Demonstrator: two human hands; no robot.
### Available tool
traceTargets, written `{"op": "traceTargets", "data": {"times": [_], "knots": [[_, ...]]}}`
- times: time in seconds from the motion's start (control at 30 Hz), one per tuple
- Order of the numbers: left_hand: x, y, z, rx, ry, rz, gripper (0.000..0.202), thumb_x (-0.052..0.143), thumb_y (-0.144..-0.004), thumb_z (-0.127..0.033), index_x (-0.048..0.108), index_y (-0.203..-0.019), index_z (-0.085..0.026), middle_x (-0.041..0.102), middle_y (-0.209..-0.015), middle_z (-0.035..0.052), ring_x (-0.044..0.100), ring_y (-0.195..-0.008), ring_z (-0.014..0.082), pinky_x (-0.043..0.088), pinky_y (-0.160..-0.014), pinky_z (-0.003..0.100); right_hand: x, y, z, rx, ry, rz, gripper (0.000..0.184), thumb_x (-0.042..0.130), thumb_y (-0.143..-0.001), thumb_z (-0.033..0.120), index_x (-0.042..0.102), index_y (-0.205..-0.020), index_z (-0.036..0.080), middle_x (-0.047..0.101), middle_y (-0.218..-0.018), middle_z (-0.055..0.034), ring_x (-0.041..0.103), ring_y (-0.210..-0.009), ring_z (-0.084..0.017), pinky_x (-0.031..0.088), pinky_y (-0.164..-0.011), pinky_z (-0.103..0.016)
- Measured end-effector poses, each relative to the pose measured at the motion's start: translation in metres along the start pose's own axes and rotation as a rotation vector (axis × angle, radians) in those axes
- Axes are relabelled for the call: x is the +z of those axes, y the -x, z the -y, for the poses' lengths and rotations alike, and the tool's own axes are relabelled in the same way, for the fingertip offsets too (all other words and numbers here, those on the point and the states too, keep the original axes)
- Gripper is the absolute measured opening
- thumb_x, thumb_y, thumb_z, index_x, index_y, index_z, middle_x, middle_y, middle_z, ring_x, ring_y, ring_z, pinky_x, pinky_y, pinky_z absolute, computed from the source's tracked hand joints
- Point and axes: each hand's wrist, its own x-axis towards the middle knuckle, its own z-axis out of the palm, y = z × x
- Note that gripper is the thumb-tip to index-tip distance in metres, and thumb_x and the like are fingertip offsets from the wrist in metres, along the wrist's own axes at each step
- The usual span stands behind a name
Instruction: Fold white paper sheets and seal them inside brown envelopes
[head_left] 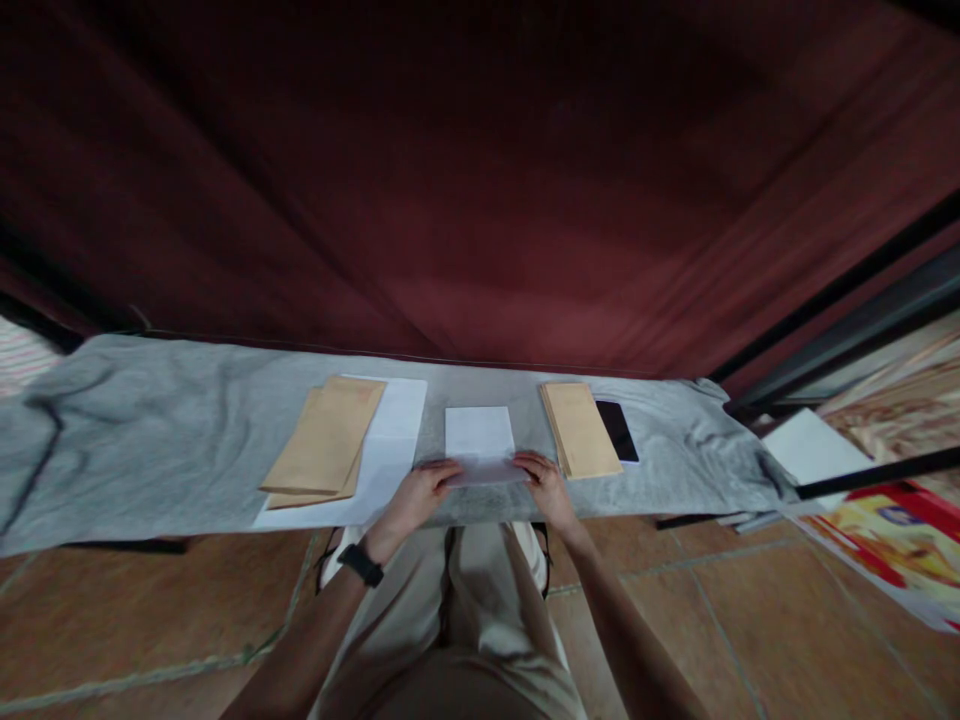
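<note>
A white sheet of paper point(478, 430) lies before me on the grey cloth, its near part raised in a shaded flap. My left hand point(427, 487) pinches the flap's left end between thumb and fingers. At the right end, my right hand point(545, 482) has its fingers closed on the same paper. Left of the sheet, brown envelopes point(326, 437) overlap a stack of white paper point(397, 430). A second pile of brown envelopes point(583, 428) sits just beyond my right hand, beside a dark phone point(619, 432).
The grey cloth point(187, 430) covers a long narrow table. Behind it hangs a dark red curtain point(480, 220). Dark metal bars point(862, 330) stand at the right, near a red and yellow package point(900, 540) and a white box-like object point(814, 450). Tiled floor point(675, 610) shows below.
</note>
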Motion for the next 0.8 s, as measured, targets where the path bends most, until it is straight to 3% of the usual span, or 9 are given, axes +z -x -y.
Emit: {"op": "traceTargets", "data": {"times": [0.27, 0.53, 0.67, 0.8], "knots": [[-0.007, -0.024, 0.002, -0.207, 0.077, -0.049, 0.031, 0.057, -0.089, -0.033, 0.076, -0.107, -0.018, 0.08, -0.101, 0.0083, 0.074, -0.091, 0.0241, 0.057, -0.085, 0.034, 0.002, -0.019, 0.007, 0.015, 0.022, -0.026, 0.023, 0.059, -0.093, 0.022, 0.077, -0.107, 0.026, 0.077, -0.11, -0.0061, 0.07, -0.107, -0.023, 0.053, -0.1, -0.04], [-0.004, -0.035, -0.001, -0.266, 0.077, -0.176, 0.024, 0.058, -0.086, -0.027, 0.073, -0.102, -0.018, 0.079, -0.094, 0.0054, 0.071, -0.084, 0.0203, 0.054, -0.078, 0.03, 0.012, -0.034, 0.006, 0.161, 0.081, -0.055, 0.018, 0.059, -0.093, 0.025, 0.076, -0.095, 0.021, 0.076, -0.098, -0.0081, 0.069, -0.096, -0.023, 0.054, -0.091, -0.036], [-0.003, -0.04, -0.004, -0.296, -0.02, -0.174, 0.02, 0.06, -0.088, -0.025, 0.073, -0.101, -0.019, 0.078, -0.091, 0.0039, 0.071, -0.082, 0.0192, 0.054, -0.076, 0.028, 0.015, -0.038, 0.004, 0.191, 0.103, -0.06, 0.019, 0.058, -0.093, 0.027, 0.076, -0.093, 0.02, 0.075, -0.095, -0.008, 0.068, -0.091, -0.022, 0.054, -0.087, -0.034], [-0.005, -0.037, -0.002, -0.283, -0.089, -0.102, 0.023, 0.058, -0.089, -0.022, 0.076, -0.103, -0.019, 0.079, -0.098, 0.007, 0.073, -0.09, 0.022, 0.056, -0.083, 0.031, 0.014, -0.032, 0.003, 0.119, 0.055, -0.049, 0.02, 0.059, -0.091, 0.022, 0.079, -0.095, 0.022, 0.076, -0.098, -0.0077, 0.069, -0.095, -0.022, 0.054, -0.092, -0.036]]}}
